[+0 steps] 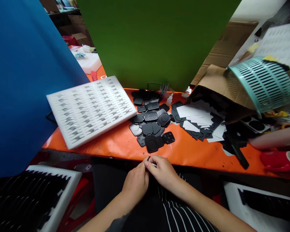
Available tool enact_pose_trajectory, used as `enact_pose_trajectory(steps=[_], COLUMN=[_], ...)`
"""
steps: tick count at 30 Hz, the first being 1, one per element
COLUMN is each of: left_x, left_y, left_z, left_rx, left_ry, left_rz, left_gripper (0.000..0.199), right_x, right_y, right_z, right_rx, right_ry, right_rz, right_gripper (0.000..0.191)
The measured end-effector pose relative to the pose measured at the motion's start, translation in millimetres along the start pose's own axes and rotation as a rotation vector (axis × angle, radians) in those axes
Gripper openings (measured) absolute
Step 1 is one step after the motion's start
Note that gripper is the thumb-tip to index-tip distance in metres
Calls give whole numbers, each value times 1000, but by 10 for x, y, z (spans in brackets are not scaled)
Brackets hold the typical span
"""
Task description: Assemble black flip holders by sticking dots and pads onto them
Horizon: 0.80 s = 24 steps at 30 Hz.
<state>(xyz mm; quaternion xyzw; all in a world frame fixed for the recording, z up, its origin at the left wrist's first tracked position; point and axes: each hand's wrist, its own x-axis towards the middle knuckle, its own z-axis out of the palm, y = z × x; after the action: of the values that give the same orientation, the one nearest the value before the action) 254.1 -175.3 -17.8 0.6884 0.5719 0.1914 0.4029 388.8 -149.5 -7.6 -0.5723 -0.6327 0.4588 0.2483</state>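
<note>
Both my hands meet just in front of the table's near edge, over my lap. My left hand [136, 182] is closed, its fingertips pinched together and touching those of the other hand. The thumb and fingers of my right hand [163, 171] are closed around a small dark and silvery piece [154, 164]. Most of that piece is covered by the fingers, so its kind does not show. What the left fingertips pinch is hidden. Beyond the hands, nearest to them, lies a heap of flat black rounded pieces [147, 129], some with ridged patterns.
A white foam tray [96, 111] with rows of thin shiny pieces rests at left on the orange table [120, 151]. A small white bottle [169, 100], paper and black sheet scraps [195, 116], a tipped teal basket [263, 85] and a red mug [277, 161] lie rightward. Green board [154, 42] stands behind.
</note>
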Motion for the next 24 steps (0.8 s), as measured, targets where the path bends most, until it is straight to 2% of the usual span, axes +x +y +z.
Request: enact_pose_trajectory(steps=[2,6,8,9,11,14,17,21,24], left_x=[33,149,196,209,212,166,94,10,-41], left_y=[-9,-78,-117,-130,-133,-80,-7,18,-23], left_z=[-13,-65,-100,-118,-149,-178,-188,-188,-184], left_rx=[-201,-856,-1053,-1079,-1017,-776,-547,-333,-301], left_ry=[29,94,137,164,226,286,251,223,205], left_rz=[-49,-234,-308,-325,-314,-222,-98,72,134], left_gripper=[35,26,24,23,24,26,25,23,26], right_x=[32,87,92,89,76,59,47,27,20], right_y=[30,90,88,79,54,31,38,56,76], right_z=[31,24,3,-3,-1,25,33,-1,-35], right_rx=[214,733,807,794,729,647,656,918,1197], right_ry=[-38,-197,-237,-257,-298,-307,-315,-396,-501], right_rz=[50,259,308,311,299,273,260,394,567], right_gripper=[29,44,44,41,36,35,35,30,20])
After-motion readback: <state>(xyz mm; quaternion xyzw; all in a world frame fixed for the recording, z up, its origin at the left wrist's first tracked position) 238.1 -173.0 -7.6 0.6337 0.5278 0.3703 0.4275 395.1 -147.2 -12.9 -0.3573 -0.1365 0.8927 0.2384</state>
